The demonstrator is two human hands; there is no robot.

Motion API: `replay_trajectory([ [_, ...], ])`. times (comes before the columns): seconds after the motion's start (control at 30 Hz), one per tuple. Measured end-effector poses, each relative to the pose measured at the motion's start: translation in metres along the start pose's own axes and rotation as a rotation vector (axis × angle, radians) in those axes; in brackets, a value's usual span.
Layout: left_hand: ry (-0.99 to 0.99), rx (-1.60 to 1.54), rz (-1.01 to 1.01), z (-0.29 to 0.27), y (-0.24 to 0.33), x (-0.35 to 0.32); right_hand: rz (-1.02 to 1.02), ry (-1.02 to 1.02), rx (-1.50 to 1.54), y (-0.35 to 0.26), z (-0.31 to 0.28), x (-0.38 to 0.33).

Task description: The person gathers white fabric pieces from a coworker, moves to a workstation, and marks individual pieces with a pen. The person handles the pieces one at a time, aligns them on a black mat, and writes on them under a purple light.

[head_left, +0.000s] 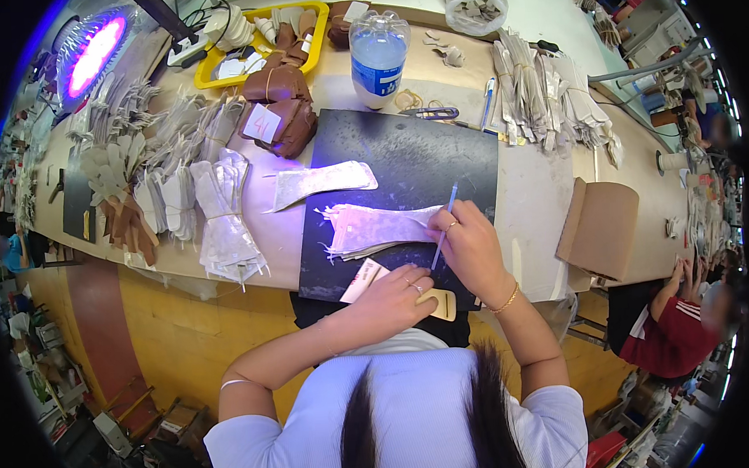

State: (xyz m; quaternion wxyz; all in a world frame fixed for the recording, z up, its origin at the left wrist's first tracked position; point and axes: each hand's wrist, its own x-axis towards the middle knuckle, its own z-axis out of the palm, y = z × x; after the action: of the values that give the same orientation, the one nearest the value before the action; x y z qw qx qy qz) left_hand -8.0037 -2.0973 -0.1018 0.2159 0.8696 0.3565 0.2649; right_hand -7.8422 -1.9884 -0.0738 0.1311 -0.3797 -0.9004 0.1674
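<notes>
My right hand [465, 235] grips a slim light-blue pen [437, 252], its upper end rising above my fingers. That hand touches the narrow right end of a stack of pale, flared cut pieces [382, 226] on a black mat [413, 150]. Below it, at the mat's near edge, my left hand [393, 298] is closed, the thumb over a small pale-yellow slotted plate [445, 306]; its underside grip is hidden. A white printed card [364, 281] sticks out behind the left hand. Farther up lies another pale cut piece [327, 182], partly off the mat.
Bundled pale pieces [223, 210] crowd the left, more bundles [534, 84] the far right. Brown bundles [281, 113], a yellow tray [322, 29], a plastic bottle [378, 56] and a box cutter [432, 113] stand beyond the mat. A lit lamp [96, 58] hangs far left; brown board [601, 230] lies right.
</notes>
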Motion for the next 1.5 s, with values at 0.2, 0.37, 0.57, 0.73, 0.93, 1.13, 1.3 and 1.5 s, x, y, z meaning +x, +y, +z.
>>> replay_trajectory([
  [0.2, 0.05, 0.064, -0.019, 0.022, 0.004, 0.017, 0.214, -0.438, 0.689, -0.003, -0.035, 0.018],
  [0.37, 0.209, 0.075, -0.149, 0.043, -0.008, 0.03, -0.055, -0.441, 0.9, -0.004, -0.025, 0.026],
  [0.57, 0.204, -0.294, -0.275, 0.026, -0.016, 0.02, -0.305, -0.586, 0.878, -0.074, -0.037, 0.073],
  [0.73, 0.206, -0.449, -0.299, 0.024, -0.016, 0.029, -0.328, -0.593, 1.047, -0.129, -0.033, 0.121],
  [0.93, 0.064, -0.168, -0.229, 0.02, -0.016, 0.03, -0.04, -0.551, 1.271, -0.103, 0.004, 0.151],
  [1.13, 0.057, 0.003, -0.162, 0.028, -0.016, 0.022, 0.098, -0.316, 0.497, -0.029, 0.056, 0.149],
  [1.3, -0.046, -0.081, -0.221, 0.0, -0.002, 0.016, -0.135, 0.085, 0.28, -0.006, 0.04, 0.126],
  [1.5, 0.168, 0.025, -0.37, -0.06, -0.007, 0.0, 0.133, -0.006, 0.779, 0.026, -0.02, 0.049],
])
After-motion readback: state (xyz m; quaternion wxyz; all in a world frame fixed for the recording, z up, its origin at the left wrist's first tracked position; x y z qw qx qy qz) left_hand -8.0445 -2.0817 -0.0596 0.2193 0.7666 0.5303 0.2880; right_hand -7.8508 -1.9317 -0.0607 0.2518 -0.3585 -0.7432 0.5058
